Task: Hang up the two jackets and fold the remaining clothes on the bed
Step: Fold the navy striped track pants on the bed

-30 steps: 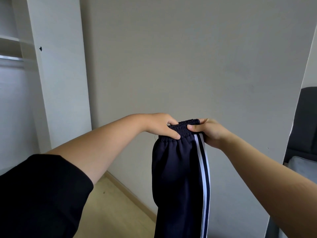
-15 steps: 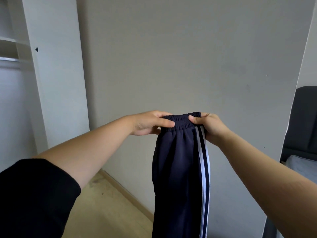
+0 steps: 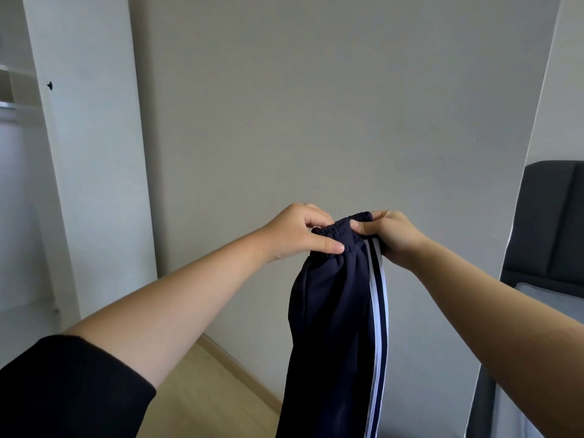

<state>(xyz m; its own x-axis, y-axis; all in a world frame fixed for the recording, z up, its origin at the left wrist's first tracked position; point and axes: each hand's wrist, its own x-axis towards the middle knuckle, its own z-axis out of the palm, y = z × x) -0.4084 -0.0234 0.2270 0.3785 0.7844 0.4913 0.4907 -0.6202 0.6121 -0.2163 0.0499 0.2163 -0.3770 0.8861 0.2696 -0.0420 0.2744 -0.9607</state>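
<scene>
A black sleeve (image 3: 63, 390) covers the left upper arm at the near left. Out in front, both hands are up close together, clamped on the elastic waistband of the navy track pants (image 3: 331, 327): the left hand (image 3: 297, 233) pinches its left end, the right hand (image 3: 390, 233) grips its right end. The pants hang straight down from them, white stripes on their right side. Below lies a light wooden floor (image 3: 205, 390). Farther right stands a dark padded headboard (image 3: 550, 222); far left, a white wardrobe (image 3: 91, 137); behind, a plain wall (image 3: 316, 105).
</scene>
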